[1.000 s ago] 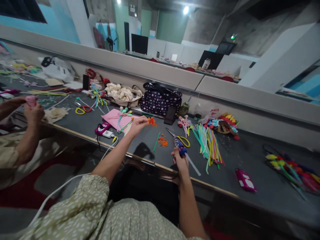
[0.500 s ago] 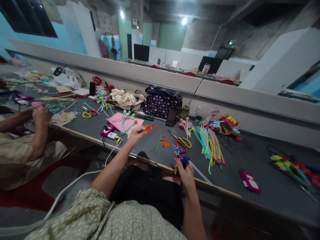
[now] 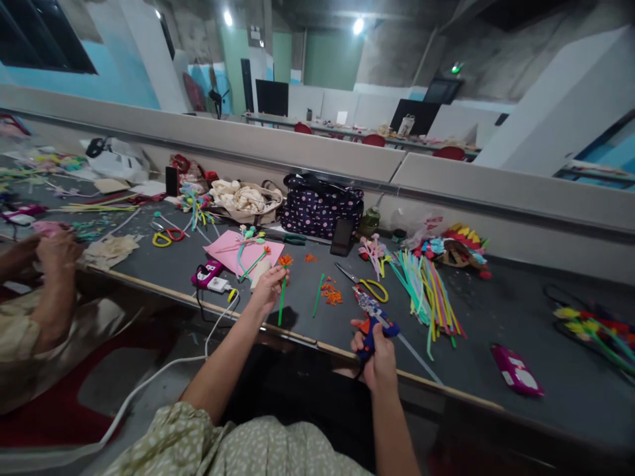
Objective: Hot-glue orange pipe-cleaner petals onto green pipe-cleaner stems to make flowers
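Observation:
My left hand [image 3: 268, 285] is pinched on a green pipe-cleaner stem topped with a small orange flower [image 3: 284, 262], held upright over the dark table [image 3: 496, 317]. My right hand [image 3: 380, 357] is wrapped round the handle of a blue glue gun [image 3: 373, 316] at the table's near edge, its nozzle pointing away from me. Between the hands lie a loose green stem [image 3: 318, 304] and orange scraps [image 3: 331, 293]. Yellow-handled scissors [image 3: 364, 283] lie just beyond the glue gun.
A bundle of coloured pipe cleaners [image 3: 429, 294] lies right of the scissors, and a pink phone [image 3: 516, 371] further right. A dotted bag [image 3: 321, 206], a pink sheet [image 3: 243, 248] and a pink charger [image 3: 207, 272] sit behind. Another person's hands [image 3: 52, 251] work at the left.
My left hand has come down and nearer with the orange flower, its green stem now showing. My right hand has drawn the glue gun back to the table's edge.

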A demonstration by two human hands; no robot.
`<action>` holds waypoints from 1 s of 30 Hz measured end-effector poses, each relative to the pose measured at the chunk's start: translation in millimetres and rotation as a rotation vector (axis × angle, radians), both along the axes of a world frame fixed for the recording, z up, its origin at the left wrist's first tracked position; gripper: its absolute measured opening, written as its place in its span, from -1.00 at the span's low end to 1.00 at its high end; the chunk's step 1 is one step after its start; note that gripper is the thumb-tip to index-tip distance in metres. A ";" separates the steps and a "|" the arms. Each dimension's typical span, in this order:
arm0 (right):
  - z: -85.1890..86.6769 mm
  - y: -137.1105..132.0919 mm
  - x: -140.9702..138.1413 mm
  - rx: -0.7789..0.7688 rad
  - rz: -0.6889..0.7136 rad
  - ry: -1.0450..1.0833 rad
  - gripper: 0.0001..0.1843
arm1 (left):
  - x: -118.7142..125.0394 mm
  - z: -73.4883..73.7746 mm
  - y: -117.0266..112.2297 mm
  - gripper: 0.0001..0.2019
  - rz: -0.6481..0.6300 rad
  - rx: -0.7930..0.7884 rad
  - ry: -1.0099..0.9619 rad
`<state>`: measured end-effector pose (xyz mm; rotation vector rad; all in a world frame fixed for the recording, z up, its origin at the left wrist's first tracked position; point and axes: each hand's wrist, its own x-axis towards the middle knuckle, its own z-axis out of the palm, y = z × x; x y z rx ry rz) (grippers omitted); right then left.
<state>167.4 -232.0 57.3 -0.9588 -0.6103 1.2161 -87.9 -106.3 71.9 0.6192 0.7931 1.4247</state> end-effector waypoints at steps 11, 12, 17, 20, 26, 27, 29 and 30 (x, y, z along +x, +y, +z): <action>-3.8 15.3 -2.6 -0.013 -0.012 0.006 -0.55 | 8.5 -9.0 7.8 -0.76 0.090 0.232 0.373; -5.3 15.9 -2.5 -0.014 -0.018 0.006 -0.55 | 9.2 -7.1 7.4 -0.78 0.100 0.273 0.402; -7.5 21.4 -0.9 -0.038 -0.029 0.024 -0.54 | 10.0 0.1 6.2 -0.84 0.111 0.388 0.541; -7.5 26.2 1.2 -0.046 -0.104 0.045 -0.51 | 9.1 -1.9 7.4 -0.87 0.100 0.408 0.569; -9.2 33.4 6.7 -0.085 -0.159 0.052 -0.44 | 11.1 -8.4 12.4 -0.88 0.085 0.329 0.541; -9.4 33.9 7.2 -0.092 -0.155 0.054 -0.44 | 12.0 -9.2 13.2 -0.88 0.084 0.326 0.541; -9.7 34.7 7.8 -0.111 -0.142 0.065 -0.43 | 13.8 -11.1 14.6 -0.88 0.079 0.340 0.556; -9.9 35.1 7.9 -0.121 -0.137 0.073 -0.42 | 14.5 -12.1 15.3 -0.88 0.077 0.352 0.568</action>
